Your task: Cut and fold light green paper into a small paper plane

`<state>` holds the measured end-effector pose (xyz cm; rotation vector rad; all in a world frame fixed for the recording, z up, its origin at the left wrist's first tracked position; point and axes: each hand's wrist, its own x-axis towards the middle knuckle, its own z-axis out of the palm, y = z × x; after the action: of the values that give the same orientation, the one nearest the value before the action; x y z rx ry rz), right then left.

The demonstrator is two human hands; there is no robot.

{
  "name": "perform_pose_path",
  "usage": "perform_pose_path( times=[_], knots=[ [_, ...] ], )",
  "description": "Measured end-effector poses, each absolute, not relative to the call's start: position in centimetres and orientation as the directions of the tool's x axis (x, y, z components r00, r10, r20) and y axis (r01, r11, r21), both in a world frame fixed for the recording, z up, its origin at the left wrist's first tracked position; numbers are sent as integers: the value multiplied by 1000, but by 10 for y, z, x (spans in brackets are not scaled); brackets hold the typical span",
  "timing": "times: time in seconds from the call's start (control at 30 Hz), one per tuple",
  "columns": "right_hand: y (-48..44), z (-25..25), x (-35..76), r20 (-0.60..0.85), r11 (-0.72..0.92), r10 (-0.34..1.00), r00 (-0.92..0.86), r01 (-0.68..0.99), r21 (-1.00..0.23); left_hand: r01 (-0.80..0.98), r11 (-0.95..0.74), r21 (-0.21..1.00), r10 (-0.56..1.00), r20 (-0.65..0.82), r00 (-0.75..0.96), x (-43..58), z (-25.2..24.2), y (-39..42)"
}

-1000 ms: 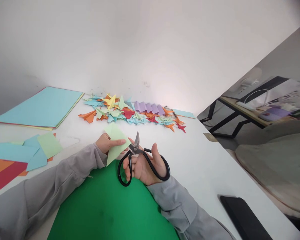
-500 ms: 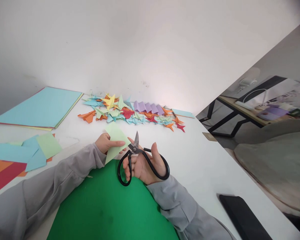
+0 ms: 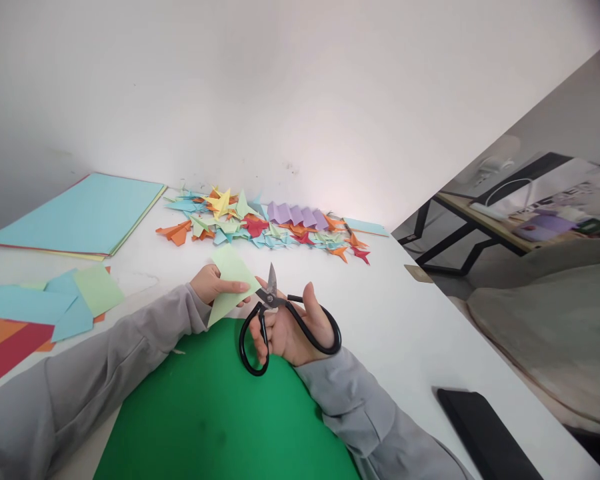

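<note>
Pinched between the thumb and fingers of my left hand (image 3: pixel 220 288) is a folded piece of pale green paper (image 3: pixel 233 267), with its right corner pointing at the scissors. My right hand (image 3: pixel 293 333) is wrapped through the black handles of a pair of scissors (image 3: pixel 271 298). Their blades stand spread apart, and the lower blade meets the paper's right corner; I cannot tell whether the corner lies between the blades. Below both hands lies a green sheet (image 3: pixel 220 407).
Folded paper shapes (image 3: pixel 255 227) in many colours line the wall. Large coloured sheets (image 3: pixel 80 213) lie at the back left, with smaller cut pieces (image 3: pixel 30 307) in front. A black flat object (image 3: pixel 485 433) rests at the table's right side.
The scissors have shifted slightly right and tilted a little, their left handle loop swinging right. The pale green paper stays in my left hand almost unmoved.
</note>
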<state>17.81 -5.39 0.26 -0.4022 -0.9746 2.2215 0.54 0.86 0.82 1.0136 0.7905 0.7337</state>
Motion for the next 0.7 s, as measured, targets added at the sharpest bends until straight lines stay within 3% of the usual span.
perform_pose_path(
  times=[0.17,0.37,0.7],
  knots=[
    [-53,1,180,-16,-506,677,-736,-449,-737,-154,350,924,815,-220,537,4,9,9],
    [-53,3,182,-26,-508,682,-731,-447,-736,-157,372,915,864,-280,419,4,7,11],
    [-54,6,182,-73,-557,623,-779,-376,-740,-57,351,935,784,-260,564,0,3,12]
  ],
)
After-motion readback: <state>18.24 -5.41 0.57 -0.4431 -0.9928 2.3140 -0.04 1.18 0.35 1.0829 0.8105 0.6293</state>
